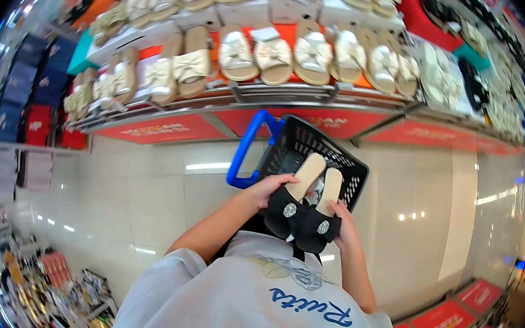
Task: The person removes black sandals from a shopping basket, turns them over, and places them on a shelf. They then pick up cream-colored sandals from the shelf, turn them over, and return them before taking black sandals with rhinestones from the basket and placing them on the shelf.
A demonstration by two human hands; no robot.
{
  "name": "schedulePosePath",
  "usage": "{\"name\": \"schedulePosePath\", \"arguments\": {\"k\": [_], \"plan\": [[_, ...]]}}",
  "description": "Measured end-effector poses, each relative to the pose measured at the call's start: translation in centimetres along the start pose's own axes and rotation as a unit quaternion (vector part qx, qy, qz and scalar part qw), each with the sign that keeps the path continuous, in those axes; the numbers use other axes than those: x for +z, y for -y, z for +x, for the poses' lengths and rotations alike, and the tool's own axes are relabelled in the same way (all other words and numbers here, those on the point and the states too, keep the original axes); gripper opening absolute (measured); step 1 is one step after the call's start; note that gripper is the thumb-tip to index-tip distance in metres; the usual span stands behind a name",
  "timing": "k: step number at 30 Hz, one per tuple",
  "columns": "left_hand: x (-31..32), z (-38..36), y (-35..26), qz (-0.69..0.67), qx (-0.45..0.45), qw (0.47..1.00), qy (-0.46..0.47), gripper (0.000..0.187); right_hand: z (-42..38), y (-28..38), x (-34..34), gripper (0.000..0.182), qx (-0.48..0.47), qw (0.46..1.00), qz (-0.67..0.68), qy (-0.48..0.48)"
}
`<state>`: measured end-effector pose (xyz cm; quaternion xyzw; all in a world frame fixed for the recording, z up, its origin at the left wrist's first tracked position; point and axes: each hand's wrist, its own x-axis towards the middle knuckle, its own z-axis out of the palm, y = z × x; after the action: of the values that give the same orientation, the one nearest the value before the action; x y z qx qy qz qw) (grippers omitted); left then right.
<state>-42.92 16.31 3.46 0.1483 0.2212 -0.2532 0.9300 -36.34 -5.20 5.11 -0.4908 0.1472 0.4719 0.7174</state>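
Note:
My left hand (267, 189) is closed around one slide sandal (285, 208), which has a beige insole and a wide black strap with a round sparkling ornament. The matching sandal (320, 226) is gripped at its side by my right hand (346, 229). Both sandals are held side by side in front of my waist, heels pointing away from me. Just beyond them stands a black shopping basket (355, 163) with a blue handle (246, 144). The sandals cover part of the basket's inside, so its contents are mostly hidden; something whitish shows between the sandals.
Ahead, a long tiered shelf (218, 98) carries rows of pale bow sandals (312, 53) and white shoe boxes (243, 16). Folded dark clothes (21, 84) fill a rack at left. A crowded display (63, 290) stands lower left, and red panels (444, 324) edge another at lower right.

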Motion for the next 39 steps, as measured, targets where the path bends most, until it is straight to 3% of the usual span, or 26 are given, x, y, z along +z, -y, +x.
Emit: {"name": "schedulePosePath", "arguments": {"k": [3,5,8,9,15,19,20,30,39], "plan": [[-0.9,-1.0,0.9,-0.036,0.011,0.999,0.038,0.049,-0.6,0.5,1.2,0.032,0.003,0.998,-0.061,0.022],[0.0,-2.3,1.6,-0.06,0.043,0.997,-0.002,0.05,-0.7,0.4,1.4,0.033,0.001,0.996,-0.07,0.052],[0.7,-4.2,1.8,-0.099,0.11,0.986,0.08,0.052,-0.4,-0.3,1.9,0.033,0.022,0.999,0.023,0.012],[0.6,-4.4,2.0,-0.093,0.129,0.983,0.086,0.053,0.2,-1.0,1.5,0.03,0.018,0.997,0.05,0.054],[0.7,-6.3,2.6,-0.15,0.167,0.973,0.045,0.049,0.8,-2.1,2.8,0.032,0.016,0.995,0.091,0.044],[0.7,-6.9,3.0,-0.162,0.19,0.968,0.003,0.047,-0.4,-0.5,5.8,0.029,-0.053,0.991,-0.026,0.118],[1.0,-7.0,2.9,-0.167,0.197,0.966,0.024,0.047,0.0,-0.7,5.6,0.027,-0.058,0.993,-0.049,0.095],[2.3,-7.2,1.8,-0.156,0.209,0.962,0.077,0.049,0.5,0.5,6.1,0.025,-0.053,0.991,-0.073,0.102],[4.8,-9.7,0.5,-0.166,0.28,0.944,0.047,0.053,-0.3,1.7,10.0,0.028,-0.108,0.986,-0.074,0.105]]}}
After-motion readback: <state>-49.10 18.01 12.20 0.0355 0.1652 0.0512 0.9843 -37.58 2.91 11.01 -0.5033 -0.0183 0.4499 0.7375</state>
